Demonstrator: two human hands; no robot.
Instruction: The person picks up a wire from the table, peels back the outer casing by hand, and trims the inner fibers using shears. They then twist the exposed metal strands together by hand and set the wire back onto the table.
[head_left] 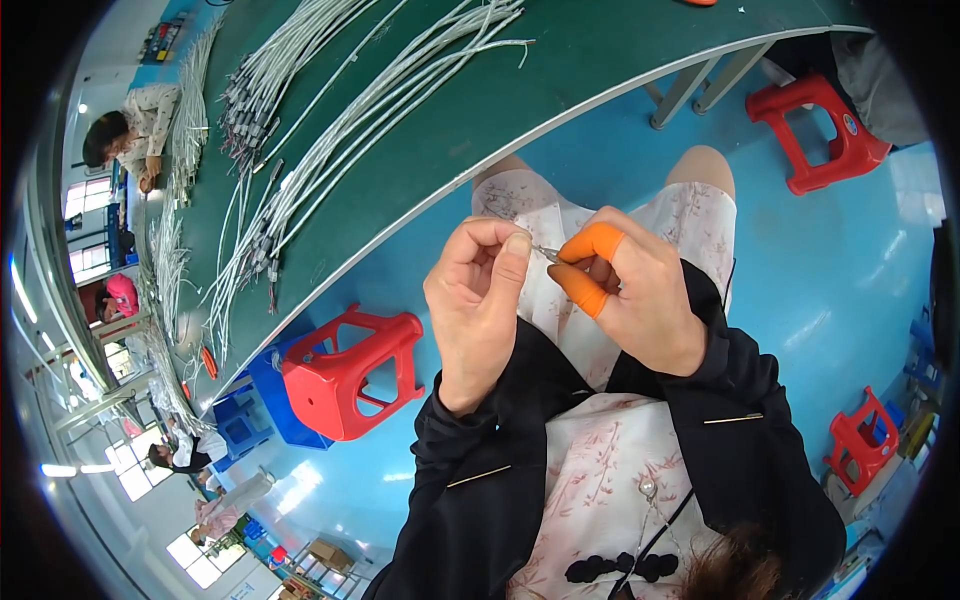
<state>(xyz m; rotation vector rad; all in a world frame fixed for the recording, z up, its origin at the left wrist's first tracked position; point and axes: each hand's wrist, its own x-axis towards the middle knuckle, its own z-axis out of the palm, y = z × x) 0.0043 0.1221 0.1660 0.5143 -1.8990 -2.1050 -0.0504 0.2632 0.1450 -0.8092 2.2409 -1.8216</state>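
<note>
Metal, small and thin: a pin-like terminal piece [548, 254] sits pinched between the two hands, held over the lap, near the body and short of the table edge. Its exact form is too small to tell. Left hand [478, 305] is curled closed, thumb and forefinger pressed together at the piece's left end. Right hand [640, 295] grips the other end with two fingertips wearing orange rubber finger cots [590, 262], probably for grip on the slick part. Both hands meet close together, likely for steadiness. Dark sleeves [480, 470] over a pale floral dress. Further off, the green bench top [480, 110] carries bundles of white cables [330, 130] with dark connector ends, fanned out lengthwise. Red plastic stool [350, 372] stands left on the glossy blue floor [840, 260].
</note>
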